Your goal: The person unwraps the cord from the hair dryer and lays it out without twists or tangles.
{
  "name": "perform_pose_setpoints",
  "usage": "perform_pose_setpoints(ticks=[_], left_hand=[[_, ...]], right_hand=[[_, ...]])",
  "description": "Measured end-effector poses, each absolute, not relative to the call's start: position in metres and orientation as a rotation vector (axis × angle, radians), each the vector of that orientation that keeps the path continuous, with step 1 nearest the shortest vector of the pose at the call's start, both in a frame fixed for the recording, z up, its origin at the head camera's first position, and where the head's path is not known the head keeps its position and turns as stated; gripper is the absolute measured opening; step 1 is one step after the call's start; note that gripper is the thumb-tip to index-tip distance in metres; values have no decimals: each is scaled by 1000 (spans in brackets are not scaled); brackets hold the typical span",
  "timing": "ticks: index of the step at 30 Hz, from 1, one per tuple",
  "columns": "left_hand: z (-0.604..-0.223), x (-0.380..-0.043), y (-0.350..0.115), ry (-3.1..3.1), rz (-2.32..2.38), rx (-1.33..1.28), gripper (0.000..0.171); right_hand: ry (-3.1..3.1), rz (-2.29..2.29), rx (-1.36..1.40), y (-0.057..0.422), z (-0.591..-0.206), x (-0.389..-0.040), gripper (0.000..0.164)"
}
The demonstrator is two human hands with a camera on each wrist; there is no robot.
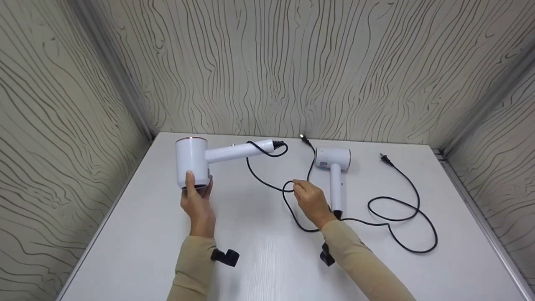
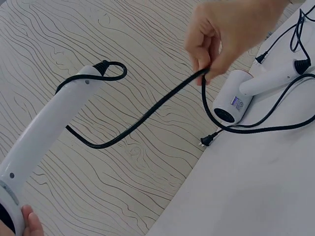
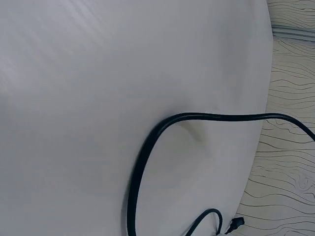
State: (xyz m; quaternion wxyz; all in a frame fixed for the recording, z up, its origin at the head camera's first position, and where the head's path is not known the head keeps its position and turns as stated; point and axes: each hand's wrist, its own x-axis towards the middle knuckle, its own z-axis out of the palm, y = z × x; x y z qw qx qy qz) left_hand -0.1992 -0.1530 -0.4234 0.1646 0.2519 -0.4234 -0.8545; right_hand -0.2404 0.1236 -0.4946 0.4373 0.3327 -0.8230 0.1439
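My left hand (image 1: pixel 199 205) grips the barrel of a white hair dryer (image 1: pixel 191 161) by its lower end, holding it above the table with the handle pointing right. The dryer's black cord (image 1: pixel 261 179) passes once around the handle near its end. Between thumb and fingers, my right hand (image 1: pixel 311 202) pinches that cord; the left wrist view shows the pinched cord (image 2: pixel 147 113) running from the handle to the right hand (image 2: pixel 221 39). In the right wrist view only a cord (image 3: pixel 140 167) appears, and the hand is out of sight.
A second white hair dryer (image 1: pixel 335 179) lies on the white table (image 1: pixel 250 259) beyond the right hand. One plug (image 1: pixel 305 139) is near the back edge; another plug (image 1: pixel 385 159) lies at right with a looped cord (image 1: pixel 434 234). Wood-grain panels (image 1: pixel 267 67) enclose the table.
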Motion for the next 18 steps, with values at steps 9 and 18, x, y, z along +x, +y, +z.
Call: perform_pose_setpoints(ticks=[9,18], left_hand=[[-410,-199,-152,-1083,-2495,641,60],[-402,-196,-150,-1063,-2548,573,58]], right_hand=[[-2100,290,797,115,-509,-241,15],[-2249,253,745,112,-521,-239,12]])
